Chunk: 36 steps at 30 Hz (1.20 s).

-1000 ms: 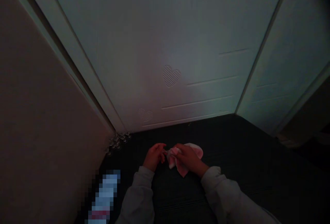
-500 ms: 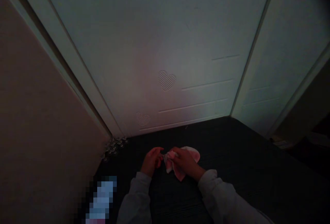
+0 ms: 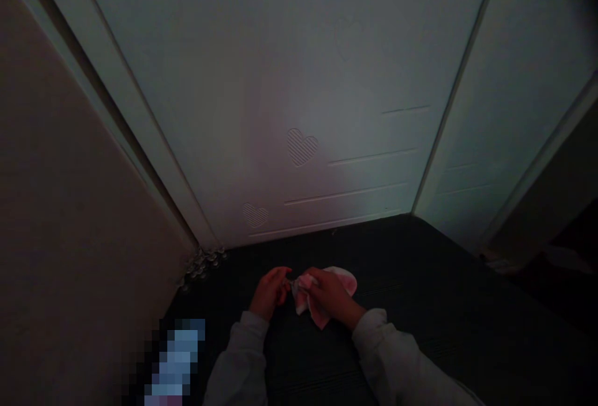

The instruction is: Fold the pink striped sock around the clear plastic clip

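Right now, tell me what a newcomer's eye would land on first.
Probably the pink-and-white cloth in the right hand, low near the centre against the dark surface. The bright pixelated patch at lower left competes, and striped hearts show on the pale panel behind.

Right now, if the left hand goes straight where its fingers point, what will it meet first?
Probably the pink-and-white cloth held by the right hand; depth is unclear, so contact may exist.

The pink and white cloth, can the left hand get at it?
Probably yes. The left hand is beside the left end of the pink and white cloth, with nothing seen between them. The right hand grips the middle, leaving that end uncovered. It's too dark to tell if the left touches it.
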{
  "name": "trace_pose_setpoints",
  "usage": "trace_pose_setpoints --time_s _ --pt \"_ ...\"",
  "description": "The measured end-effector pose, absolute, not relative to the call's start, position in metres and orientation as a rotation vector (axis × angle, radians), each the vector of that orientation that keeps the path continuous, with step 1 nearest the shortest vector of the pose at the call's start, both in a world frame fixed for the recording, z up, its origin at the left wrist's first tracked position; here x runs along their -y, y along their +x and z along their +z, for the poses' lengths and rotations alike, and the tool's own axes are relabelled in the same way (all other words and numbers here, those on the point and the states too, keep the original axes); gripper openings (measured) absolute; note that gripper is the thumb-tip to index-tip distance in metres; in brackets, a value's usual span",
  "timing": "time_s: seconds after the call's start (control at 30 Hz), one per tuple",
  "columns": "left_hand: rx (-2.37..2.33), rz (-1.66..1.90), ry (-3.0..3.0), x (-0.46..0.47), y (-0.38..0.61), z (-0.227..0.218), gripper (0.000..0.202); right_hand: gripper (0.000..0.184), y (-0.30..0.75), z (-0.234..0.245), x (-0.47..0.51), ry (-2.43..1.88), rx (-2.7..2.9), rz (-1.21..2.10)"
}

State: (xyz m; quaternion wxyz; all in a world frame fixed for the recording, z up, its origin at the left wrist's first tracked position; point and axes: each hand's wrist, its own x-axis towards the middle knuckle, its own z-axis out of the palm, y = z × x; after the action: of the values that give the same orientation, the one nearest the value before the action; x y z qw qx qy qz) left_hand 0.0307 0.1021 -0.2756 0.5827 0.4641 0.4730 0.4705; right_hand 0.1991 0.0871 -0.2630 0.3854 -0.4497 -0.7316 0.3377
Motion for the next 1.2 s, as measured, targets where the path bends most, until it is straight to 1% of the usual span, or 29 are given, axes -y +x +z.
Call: trace_pose_setpoints --time_s 0.17,0.33,0.53,1.2 --pt "-1.106 1.108 1.095 -0.1009 0.0312 -0.2742 0.043 0.022 0.1987 -0.2633 -0.0873 -1.137 1.873 0.858" --pt "-1.121 1.097 1.094 -0.1015 0.0310 -0.2744 0.043 0.018 0.1984 -0.2623 -0.0872 -1.154 1.863 0.875" --pt "-1.103 1.099 1.112 -0.1022 0.0294 -0.2759 0.042 0.022 0.1982 -0.2626 -0.0868 -1.141 1.860 0.864" --pt "-1.107 1.103 1.118 -0.1019 0.0314 -0.2757 0.041 0.025 0.1985 -0.2694 -0.0893 -1.148 1.870 0.838"
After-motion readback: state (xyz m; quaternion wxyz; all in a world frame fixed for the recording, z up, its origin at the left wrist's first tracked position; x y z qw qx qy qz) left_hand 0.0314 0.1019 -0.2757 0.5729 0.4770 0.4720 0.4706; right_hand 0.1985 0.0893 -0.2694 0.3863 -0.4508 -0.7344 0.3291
